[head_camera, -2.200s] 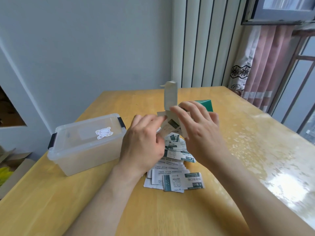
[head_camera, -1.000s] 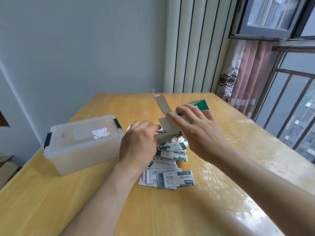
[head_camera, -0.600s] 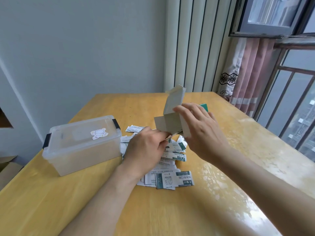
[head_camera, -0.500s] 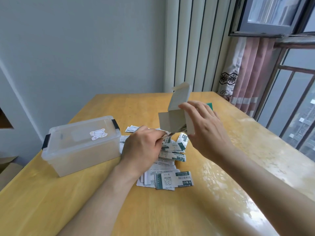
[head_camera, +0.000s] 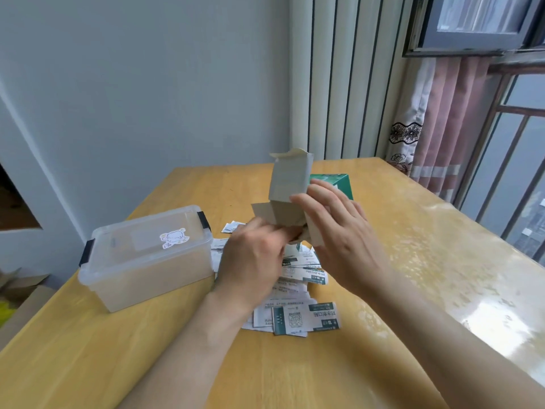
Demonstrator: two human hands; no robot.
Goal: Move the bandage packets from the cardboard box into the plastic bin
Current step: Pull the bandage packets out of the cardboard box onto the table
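Head view, only view available.

Grip: the right hand held the cardboard box, fingers wrapped across its near side, thumb hidden behind. The box sat off the table, its open end toward the left hand, one flap standing up above the grip. The left hand was at the mouth just left of the grip, fingers curled inward. The frame was blurred there, so I could not tell whether they pinched a packet.

Task items: the bandage packets lay in a loose overlapping heap on the table, directly below the grip and trailing toward the person. Whether any were left inside the box could not be seen. The plastic bin stood well left of the grip, beside the left wrist, with its lid on.

Judgement, step in hand: emptying the box. To do it well, keep the mouth tipped down toward the left fingers, hold the flap clear, and draw the packets out as a bunch rather than singly. Nothing has reached the bin, so its lid needs to come off before the heap is gathered.

Pose: both forearms reached forward from the bottom edge and converged at the box. The right wrist was higher, and the left palm faced down over the heap.
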